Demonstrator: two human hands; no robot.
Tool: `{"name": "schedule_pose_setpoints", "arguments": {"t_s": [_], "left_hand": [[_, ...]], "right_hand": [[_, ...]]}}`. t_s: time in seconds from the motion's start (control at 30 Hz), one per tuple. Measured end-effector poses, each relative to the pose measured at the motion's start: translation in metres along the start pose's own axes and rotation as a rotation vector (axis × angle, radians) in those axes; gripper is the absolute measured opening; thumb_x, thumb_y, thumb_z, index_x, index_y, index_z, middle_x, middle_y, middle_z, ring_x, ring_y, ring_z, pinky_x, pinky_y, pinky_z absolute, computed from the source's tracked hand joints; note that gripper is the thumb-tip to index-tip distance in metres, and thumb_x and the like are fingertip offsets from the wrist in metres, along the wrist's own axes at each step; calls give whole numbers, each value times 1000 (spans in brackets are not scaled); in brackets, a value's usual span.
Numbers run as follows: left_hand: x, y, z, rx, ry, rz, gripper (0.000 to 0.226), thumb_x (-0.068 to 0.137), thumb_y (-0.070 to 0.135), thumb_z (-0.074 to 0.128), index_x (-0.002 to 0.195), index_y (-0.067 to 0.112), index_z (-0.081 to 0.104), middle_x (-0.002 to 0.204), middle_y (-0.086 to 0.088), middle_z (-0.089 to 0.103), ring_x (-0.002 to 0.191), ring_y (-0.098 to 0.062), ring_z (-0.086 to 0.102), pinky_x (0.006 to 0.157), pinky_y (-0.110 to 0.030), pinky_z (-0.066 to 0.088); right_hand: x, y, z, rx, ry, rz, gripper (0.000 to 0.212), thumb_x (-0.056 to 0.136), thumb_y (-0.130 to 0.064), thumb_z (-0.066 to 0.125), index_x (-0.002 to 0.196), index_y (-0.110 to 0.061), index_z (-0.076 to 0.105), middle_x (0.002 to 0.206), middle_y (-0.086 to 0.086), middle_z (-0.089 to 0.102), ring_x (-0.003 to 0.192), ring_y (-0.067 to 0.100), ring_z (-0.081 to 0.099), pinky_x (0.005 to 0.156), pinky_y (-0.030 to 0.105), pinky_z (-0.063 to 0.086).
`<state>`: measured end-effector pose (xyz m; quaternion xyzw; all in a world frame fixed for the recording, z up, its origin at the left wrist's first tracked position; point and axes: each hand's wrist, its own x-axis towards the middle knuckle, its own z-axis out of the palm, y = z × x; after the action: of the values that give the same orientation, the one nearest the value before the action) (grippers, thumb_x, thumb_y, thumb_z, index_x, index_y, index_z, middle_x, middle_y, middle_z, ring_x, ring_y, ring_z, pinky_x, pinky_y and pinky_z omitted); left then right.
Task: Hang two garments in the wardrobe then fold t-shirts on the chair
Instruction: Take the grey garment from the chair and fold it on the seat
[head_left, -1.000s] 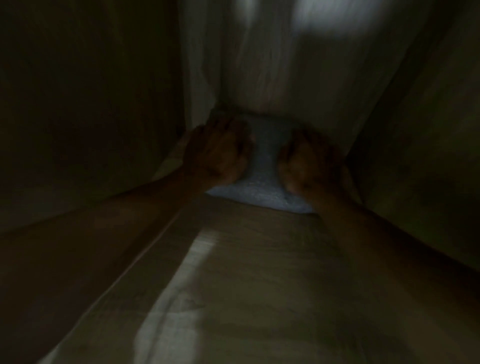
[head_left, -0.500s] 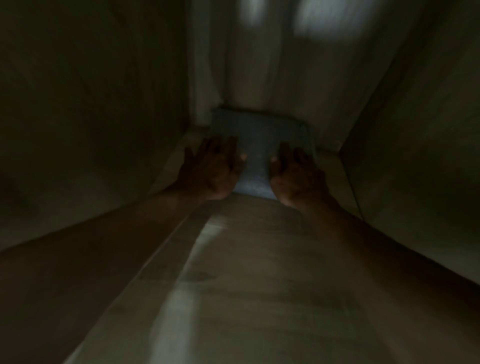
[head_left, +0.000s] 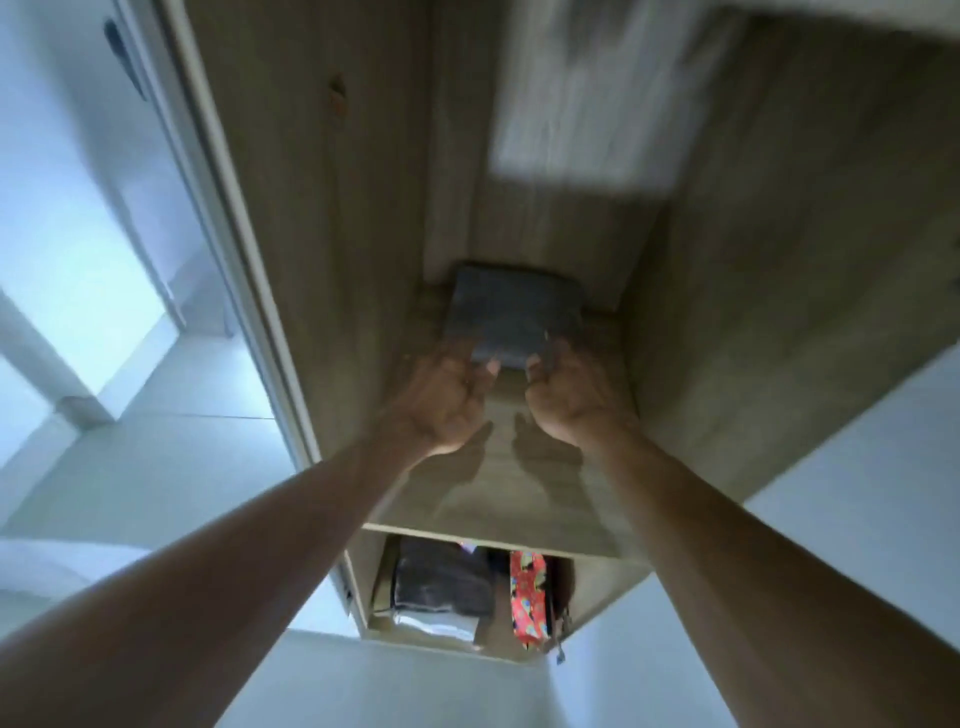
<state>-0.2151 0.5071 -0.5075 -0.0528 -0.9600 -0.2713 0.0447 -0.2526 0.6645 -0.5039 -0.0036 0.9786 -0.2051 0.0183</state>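
Note:
A folded grey garment lies at the back of a wooden wardrobe shelf. My left hand and my right hand hover side by side over the shelf, just in front of the garment. Both are blurred, with fingers loosely spread and nothing in them. Their fingertips reach the garment's near edge; whether they touch it I cannot tell. A pale hanging garment shows blurred at the top right inside the wardrobe.
Below the shelf sits a compartment with dark folded clothes and a red patterned cloth. The wardrobe's side walls close in left and right. White tiled floor and a doorway lie to the left.
Both hands have let go of the folded garment and drawn back toward me along the shelf. The view has pulled out of the dark wardrobe, so the scene is brighter.

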Motion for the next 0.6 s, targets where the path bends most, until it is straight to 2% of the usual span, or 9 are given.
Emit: {"name": "schedule_pose_setpoints", "arguments": {"t_s": [0.03, 0.1, 0.17, 0.23, 0.37, 0.5, 0.6], "left_hand": [[-21, 9, -18, 3, -3, 11, 43, 107, 34, 36, 141, 11, 50, 135, -16, 60, 127, -34, 52, 96, -26, 29], [-56, 21, -50, -9, -7, 24, 48, 105, 42, 35, 140, 12, 52, 137, -14, 60, 128, -33, 53, 101, -28, 35], [-84, 29, -82, -40, -16, 12, 59, 99, 52, 30, 139, 16, 53, 141, -11, 58, 129, -32, 54, 105, -37, 44], [-112, 37, -116, -63, -10, -7, 58, 99, 54, 30, 137, 18, 55, 140, -10, 59, 127, -31, 57, 103, -42, 48], [-167, 53, -175, -53, 48, -82, 45, 103, 41, 42, 139, 15, 55, 142, -9, 57, 130, -26, 54, 106, -37, 42], [-227, 46, -223, -19, 70, -222, 48, 103, 46, 40, 140, 17, 52, 143, -7, 55, 131, -24, 52, 109, -41, 41], [-283, 34, -255, -8, 136, -340, 48, 103, 45, 41, 140, 16, 52, 144, -7, 54, 133, -24, 50, 111, -44, 39]], "right_hand": [[-18, -7, -12, 11, -7, -4, 54, 107, -34, 31, 158, -16, 24, 163, 12, 27, 148, 30, 29, 117, 34, 26], [-48, -21, -33, -5, -48, -2, 51, 106, -34, 30, 155, -19, 31, 163, 10, 29, 145, 29, 34, 115, 35, 31], [-76, -40, -59, -19, -90, -17, 49, 104, -34, 30, 151, -20, 39, 164, 4, 27, 145, 28, 36, 114, 34, 32], [-103, -65, -89, -12, -109, -42, 46, 104, -32, 31, 147, -22, 44, 164, 2, 28, 144, 27, 36, 113, 33, 33], [-151, -111, -131, 46, -192, -78, 48, 103, -34, 34, 149, -20, 41, 159, 3, 35, 142, 27, 38, 111, 33, 34], [-198, -157, -151, 70, -282, -181, 52, 105, -36, 33, 155, -20, 31, 162, 8, 32, 147, 27, 34, 114, 35, 30], [-233, -191, -158, 67, -349, -307, 49, 106, -31, 33, 153, -16, 33, 158, 11, 38, 142, 28, 39, 108, 31, 34]]}}
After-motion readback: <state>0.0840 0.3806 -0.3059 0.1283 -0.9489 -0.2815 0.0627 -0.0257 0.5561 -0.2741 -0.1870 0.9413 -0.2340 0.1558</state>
